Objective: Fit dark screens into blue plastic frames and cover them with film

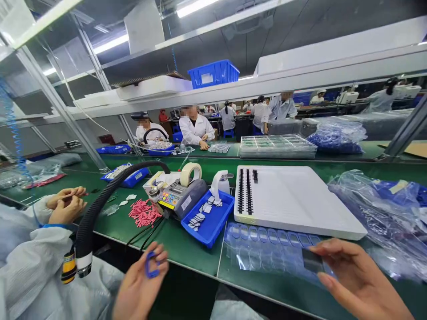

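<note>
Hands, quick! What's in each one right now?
Left hand: fingers closed on a small blue ring-shaped piece.
Right hand: pinching a small dark flat piece above the clear plastic tray.

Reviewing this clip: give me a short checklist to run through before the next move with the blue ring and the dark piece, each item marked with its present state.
1. Left hand holds the blue ring in its grip: ok.
2. Right hand holds the dark flat piece at its fingertips: ok.
3. Clear blister sheet lies flat on the green bench under the right hand: ok.
4. Which pockets of the sheet are filled: cannot tell.
5. Co-worker's hands on the left are apart from both hands: ok.
6. Black hose hangs close beside the left hand: not ok.
</note>
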Demonstrator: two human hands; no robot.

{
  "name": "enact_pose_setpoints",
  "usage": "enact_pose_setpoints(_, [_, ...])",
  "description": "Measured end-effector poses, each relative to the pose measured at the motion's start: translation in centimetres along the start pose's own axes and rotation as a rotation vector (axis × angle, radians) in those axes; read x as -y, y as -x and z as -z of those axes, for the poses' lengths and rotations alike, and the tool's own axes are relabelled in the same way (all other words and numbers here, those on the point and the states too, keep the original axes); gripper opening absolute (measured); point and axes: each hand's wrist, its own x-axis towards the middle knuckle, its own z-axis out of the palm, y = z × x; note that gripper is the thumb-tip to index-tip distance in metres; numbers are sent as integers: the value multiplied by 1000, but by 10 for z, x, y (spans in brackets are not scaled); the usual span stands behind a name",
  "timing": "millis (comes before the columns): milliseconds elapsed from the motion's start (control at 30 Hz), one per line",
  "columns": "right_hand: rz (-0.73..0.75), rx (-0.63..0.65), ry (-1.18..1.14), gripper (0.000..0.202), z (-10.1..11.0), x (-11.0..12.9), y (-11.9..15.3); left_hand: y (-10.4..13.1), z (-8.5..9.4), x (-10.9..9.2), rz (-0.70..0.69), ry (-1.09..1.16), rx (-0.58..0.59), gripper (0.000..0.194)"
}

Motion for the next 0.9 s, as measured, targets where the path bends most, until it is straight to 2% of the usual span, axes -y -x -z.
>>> enact_pose_setpoints(67, [141, 70, -15, 28, -1, 7, -9, 11, -41, 37, 185, -2, 156, 24])
enact_pose_setpoints(133, [241, 133, -39, 35, -3, 16, -16, 21, -74, 71, 324, -29, 329, 24])
enact_pose_setpoints(200, [314, 193, -57, 42, -6, 28, -20, 31, -96, 95, 433, -32, 495, 31])
enact_pose_setpoints(267, [401, 264, -47, 49, -9, 40, -22, 40, -108, 108, 530, -26, 632, 35])
enact_pose_setpoints(367, [481, 344, 7, 56, -10, 56, -23, 49, -115, 117, 622, -30, 740, 38])
enact_pose_setpoints(467, [490, 388, 75, 57, -8, 63, -24, 51, -116, 121, 666, -74, 738, 39])
enact_pose_setpoints(567, [452, 390, 98, 54, -2, 64, -26, 46, -114, 124, 584, -134, 746, 35])
enact_pose_setpoints(667, [379, 322, 63, 50, 2, 60, -27, 39, -109, 124, 478, -157, 779, 29])
enact_pose_setpoints(767, [353, 283, 32, 51, 2, 54, -28, 35, -105, 121, 453, -172, 733, 30])
enact_pose_setpoints(900, [363, 315, 40, 54, 0, 49, -26, 32, -102, 117, 528, -134, 672, 26])
